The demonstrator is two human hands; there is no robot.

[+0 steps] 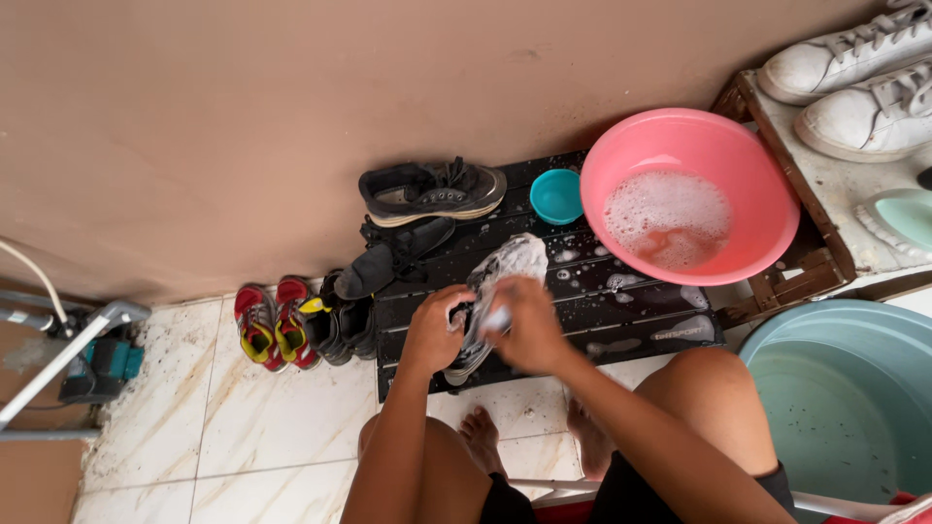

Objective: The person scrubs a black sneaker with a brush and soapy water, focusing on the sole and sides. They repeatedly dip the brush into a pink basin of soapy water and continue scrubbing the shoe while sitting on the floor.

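Sudsy grey shoe [500, 281], centre of view, lying over a black slatted mat [621, 301] so that foam drains through the slats rather than pooling on the tiles.

- Left hand [434, 330]: grip closed on the heel end of the shoe, steadying it.
- Right hand [524, 325]: grip closed round the shoe's middle, with something pale pressed under the fingers; brush or cloth, cannot tell which.
- Pink basin [691, 199], 2 o'clock of the shoe, on the mat's far end: holds foamy water, within the right hand's reach.
- Small teal bowl [556, 195], 12 o'clock, just beside the basin's rim, handy as a scoop.
- Black sneaker [432, 192], 11 o'clock, propped on its side against the wall, apart from the wet work.
- Dark shoe [388, 262], 10 o'clock, at the mat's left edge.
- Red-and-yellow shoes [272, 325], 9 o'clock, paired on the floor beside a black pair [345, 325].
- White sneakers [859, 87], 2 o'clock, far corner, raised on a wooden crate [777, 175], clear of splashes.
- Large teal tub [845, 398], 4 o'clock, beside the right knee.
- Bare feet [481, 437], 6 o'clock, planted on the tiles just short of the mat.
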